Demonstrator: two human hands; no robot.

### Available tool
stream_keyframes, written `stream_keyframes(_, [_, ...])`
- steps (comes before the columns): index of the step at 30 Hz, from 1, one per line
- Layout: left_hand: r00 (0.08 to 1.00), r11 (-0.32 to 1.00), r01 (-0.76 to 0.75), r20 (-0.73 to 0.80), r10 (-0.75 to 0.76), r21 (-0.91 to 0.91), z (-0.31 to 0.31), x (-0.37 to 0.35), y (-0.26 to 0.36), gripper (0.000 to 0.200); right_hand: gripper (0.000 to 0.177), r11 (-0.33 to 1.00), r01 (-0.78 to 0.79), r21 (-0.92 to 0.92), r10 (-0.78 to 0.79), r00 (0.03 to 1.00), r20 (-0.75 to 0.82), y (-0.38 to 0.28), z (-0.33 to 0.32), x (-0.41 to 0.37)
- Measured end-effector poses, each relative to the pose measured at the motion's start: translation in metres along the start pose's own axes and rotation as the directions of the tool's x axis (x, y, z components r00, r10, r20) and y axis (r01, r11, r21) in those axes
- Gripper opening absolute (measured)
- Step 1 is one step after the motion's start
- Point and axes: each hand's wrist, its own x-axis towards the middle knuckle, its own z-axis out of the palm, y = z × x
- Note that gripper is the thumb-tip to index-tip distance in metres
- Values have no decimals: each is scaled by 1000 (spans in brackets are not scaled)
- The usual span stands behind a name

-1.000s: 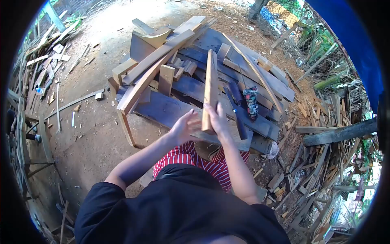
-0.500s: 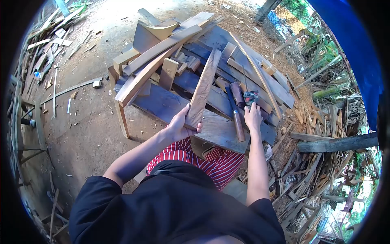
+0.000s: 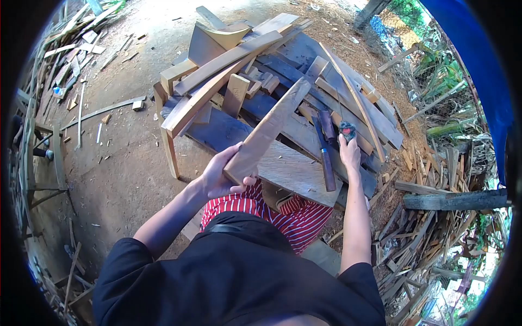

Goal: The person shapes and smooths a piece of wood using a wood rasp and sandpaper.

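Note:
Gripped near its lower end, a long tapered wooden board (image 3: 266,130) slants up over the workbench (image 3: 293,168) in my left hand (image 3: 220,171). My right hand (image 3: 349,154) is closed on the handle end of a thin-bladed tool (image 3: 347,130), whose handle looks wrapped in dark and red material. The tool's thin shaft points away from me across the planks. Just left of my right hand lie a dark-handled chisel (image 3: 328,168) and a dark wooden piece (image 3: 327,125).
Long curved beams (image 3: 217,89) and a curved block (image 3: 217,41) are stacked on the bench's left and far side. A thin strip (image 3: 353,100) lies at its right. Scrap wood (image 3: 429,233) is heaped at right, with a post (image 3: 457,200) jutting in.
The board has turned to show more of its broad face and tilts further right at its tip. My left hand has moved left and lower. The bench appears shifted slightly right.

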Motion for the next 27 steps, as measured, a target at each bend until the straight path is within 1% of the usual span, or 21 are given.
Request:
stream_keyframes(2, [992, 991, 26, -127, -10, 130, 14, -7, -2, 49, 50, 997, 52, 63, -53, 999, 13, -19, -14, -14])
stream_keyframes(5, [995, 993, 13, -98, -1, 120, 31, -19, -2, 49, 46, 991, 108, 83, -116, 989, 96, -61, -28, -49])
stream_keyframes(7, [999, 996, 11, -41, -7, 92, 45, -32, 1, 50, 44, 961, 246, 123, -261, 957, 125, -102, -46, -89])
stream_keyframes(9, [988, 973, -120, -71, 137, 198, 60, -46, 3, 55, 46, 877, 399, 267, -424, 905, 41, -109, -34, -115])
stream_keyframes(10, [978, 965, -195, -45, 206, 175, 62, -51, 9, 59, 48, 836, 450, 313, -494, 866, 75, -110, -24, -127])
stream_keyframes(11, [980, 965, -184, -47, 196, 188, 69, -53, 10, 59, 48, 821, 470, 325, -513, 857, 57, -113, -19, -129])
stream_keyframes(12, [940, 907, -306, -62, 337, 291, 77, -55, 10, 61, 49, 846, 442, 297, -487, 868, 95, -114, -16, -129])
stream_keyframes(13, [881, 821, -414, -55, 471, 392, 83, -56, 11, 64, 51, 870, 413, 268, -458, 879, 130, -116, -14, -127])
stream_keyframes(14, [852, 707, -453, 29, 523, 543, 76, -54, 15, 65, 51, 874, 402, 275, -445, 888, 117, -117, -12, -123])
stream_keyframes(15, [761, 523, -431, -15, 649, 735, 82, -46, 12, 67, 52, 878, 377, 295, -425, 897, 119, -121, -10, -119])
stream_keyframes(16, [668, 341, -406, 20, 744, 848, 84, -39, 11, 68, 53, 880, 349, 322, -403, 907, 118, -126, -8, -118])
stream_keyframes(17, [570, 139, -343, 88, 817, 929, 82, -33, 12, 70, 53, 876, 332, 350, -386, 917, 97, -131, -11, -121])
stream_keyframes(18, [388, -178, -311, 296, 873, 934, 70, -19, 18, 70, 54, 900, 336, 278, -379, 918, 117, -142, -21, -124])
stream_keyframes(19, [407, -219, -286, 325, 854, 933, 69, -12, 22, 70, 55, 918, 336, 211, -368, 919, 137, -150, -26, -127])
stream_keyframes(20, [296, -314, -353, 424, 856, 881, 71, -5, 26, 69, 57, 881, 437, 178, -445, 896, 0, -153, -22, -135])
stream_keyframes(21, [184, -399, -414, 504, 844, 818, 73, 3, 26, 68, 57, 888, 407, 215, -413, 911, -19, -155, -22, -145])
stream_keyframes(22, [91, -391, -555, 521, 849, 734, 76, 16, 26, 54, 58, 845, 480, 235, -479, 875, -67, -154, -25, -154])
stream_keyframes(23, [122, -397, -558, 545, 830, 729, 78, 20, 26, 54, 59, 800, 552, 237, -539, 834, -122, -155, -31, -158])
stream_keyframes(25, [308, -239, -760, 659, 686, 605, 82, 26, 22, 41, 59, 843, 470, 261, -460, 882, -104, -156, -37, -155])
stream_keyframes(26, [286, -227, -777, 651, 703, 587, 87, 30, 16, 32, 60, 867, 430, 252, -424, 902, -81, -154, -32, -142])
stream_keyframes(27, [316, -207, -778, 653, 688, 594, 88, 32, 12, 32, 60, 887, 393, 244, -393, 918, -51, -151, -26, -130])
